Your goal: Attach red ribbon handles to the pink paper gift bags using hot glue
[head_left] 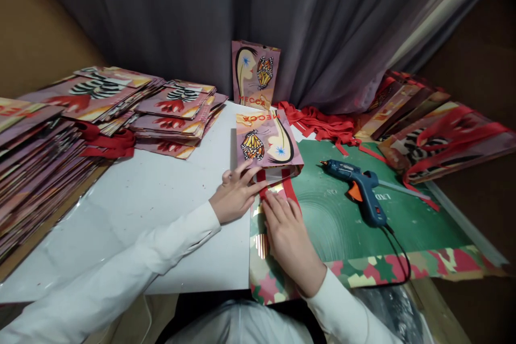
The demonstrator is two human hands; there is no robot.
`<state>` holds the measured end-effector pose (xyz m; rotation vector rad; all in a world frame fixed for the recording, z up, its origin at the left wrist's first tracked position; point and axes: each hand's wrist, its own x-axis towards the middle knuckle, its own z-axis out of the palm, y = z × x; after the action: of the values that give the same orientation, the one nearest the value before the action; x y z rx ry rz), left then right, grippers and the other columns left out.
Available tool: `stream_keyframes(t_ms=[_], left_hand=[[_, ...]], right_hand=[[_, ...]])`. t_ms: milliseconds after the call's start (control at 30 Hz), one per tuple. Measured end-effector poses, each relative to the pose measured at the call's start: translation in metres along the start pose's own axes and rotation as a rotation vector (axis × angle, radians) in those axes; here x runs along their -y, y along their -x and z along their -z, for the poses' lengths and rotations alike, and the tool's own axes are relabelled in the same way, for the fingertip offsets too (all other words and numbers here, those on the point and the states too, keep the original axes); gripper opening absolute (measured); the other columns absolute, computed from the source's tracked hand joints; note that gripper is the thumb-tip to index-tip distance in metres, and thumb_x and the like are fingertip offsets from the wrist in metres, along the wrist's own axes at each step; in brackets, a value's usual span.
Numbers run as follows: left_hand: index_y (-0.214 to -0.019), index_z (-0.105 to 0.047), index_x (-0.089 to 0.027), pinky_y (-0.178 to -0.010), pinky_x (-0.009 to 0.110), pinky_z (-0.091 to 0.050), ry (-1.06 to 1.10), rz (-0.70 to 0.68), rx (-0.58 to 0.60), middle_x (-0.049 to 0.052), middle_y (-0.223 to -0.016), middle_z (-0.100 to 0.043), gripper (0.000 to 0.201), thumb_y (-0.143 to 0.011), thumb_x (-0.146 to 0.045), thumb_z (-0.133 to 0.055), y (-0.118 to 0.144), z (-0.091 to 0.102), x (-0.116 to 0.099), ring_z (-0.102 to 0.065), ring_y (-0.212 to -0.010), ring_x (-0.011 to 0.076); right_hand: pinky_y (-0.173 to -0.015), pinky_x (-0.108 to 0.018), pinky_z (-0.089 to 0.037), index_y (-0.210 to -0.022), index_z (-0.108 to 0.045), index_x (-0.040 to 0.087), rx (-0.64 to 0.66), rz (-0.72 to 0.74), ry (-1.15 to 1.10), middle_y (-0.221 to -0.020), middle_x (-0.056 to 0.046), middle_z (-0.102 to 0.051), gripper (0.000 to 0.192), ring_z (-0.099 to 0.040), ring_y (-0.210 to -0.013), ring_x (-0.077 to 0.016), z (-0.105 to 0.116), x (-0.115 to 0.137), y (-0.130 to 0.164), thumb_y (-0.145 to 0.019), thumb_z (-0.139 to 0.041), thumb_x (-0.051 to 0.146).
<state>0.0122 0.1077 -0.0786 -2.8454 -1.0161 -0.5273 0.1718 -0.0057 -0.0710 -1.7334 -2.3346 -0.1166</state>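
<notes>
A small purple paper bag (268, 140) printed with a butterfly and a drawn face lies before me, its open mouth toward me. Red ribbon (288, 193) runs out of that mouth. My left hand (236, 193) has its fingers spread, touching the near edge of the bag and the ribbon beside it. With fingers stretched out and lying flat, my right hand (288, 231) rests on the ribbon just in front of the mouth; what lies under its fingertips is hidden. A blue glue gun (357, 185) with an orange trigger lies to the right, its nozzle toward the bag.
Another such bag (256, 72) stands upright behind, by the grey curtain (173, 16). Flat bags are stacked (177, 107) at the left. A heap of red ribbons (312, 121) lies at the back. Ribboned bags (451, 140) stand at the right. A green board (334, 226) covers the table's right side.
</notes>
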Motion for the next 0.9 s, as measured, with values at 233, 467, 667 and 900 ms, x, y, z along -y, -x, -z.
stream_keyframes(t_ms=[233, 467, 667, 900], left_hand=[[-0.127, -0.058, -0.035, -0.088, 0.046, -0.028, 0.000, 0.022, -0.010, 0.008, -0.142, -0.041, 0.047, -0.084, -0.018, -0.049, 0.002, 0.000, -0.002, -0.024, -0.137, 0.0316], [-0.125, -0.059, -0.034, -0.087, 0.047, -0.027, -0.014, 0.008, -0.025, 0.008, -0.142, -0.042, 0.045, -0.084, -0.020, -0.049, 0.004, 0.001, -0.007, -0.026, -0.136, 0.0321], [-0.127, -0.058, -0.035, -0.088, 0.047, -0.028, 0.001, 0.026, -0.037, 0.008, -0.144, -0.041, 0.047, -0.083, -0.021, -0.050, 0.004, 0.001, -0.008, -0.026, -0.136, 0.0329], [-0.128, -0.057, -0.035, -0.088, 0.048, -0.029, -0.006, 0.015, -0.001, 0.009, -0.145, -0.038, 0.045, -0.085, -0.023, -0.049, 0.005, 0.002, -0.007, -0.022, -0.137, 0.0332]], right_hand=[[-0.113, -0.047, -0.032, -0.139, -0.043, -0.001, 0.089, -0.030, -0.019, -0.146, -0.023, -0.040, 0.053, -0.037, -0.137, -0.0307, -0.016, 0.013, -0.010, -0.086, -0.040, 0.005], [-0.115, -0.051, -0.030, -0.135, -0.046, -0.005, 0.086, -0.018, -0.046, -0.143, -0.026, -0.043, 0.054, -0.039, -0.136, -0.0331, -0.007, 0.013, -0.002, -0.082, -0.045, 0.002], [-0.113, -0.050, -0.032, -0.135, -0.046, -0.004, 0.094, -0.032, -0.046, -0.143, -0.025, -0.044, 0.053, -0.041, -0.135, -0.0325, -0.007, 0.013, 0.007, -0.083, -0.044, 0.002], [-0.114, -0.049, -0.030, -0.138, -0.047, 0.009, 0.014, -0.136, -0.171, -0.147, -0.014, -0.043, 0.045, -0.038, -0.138, -0.0237, 0.010, -0.008, 0.006, -0.096, -0.036, 0.021]])
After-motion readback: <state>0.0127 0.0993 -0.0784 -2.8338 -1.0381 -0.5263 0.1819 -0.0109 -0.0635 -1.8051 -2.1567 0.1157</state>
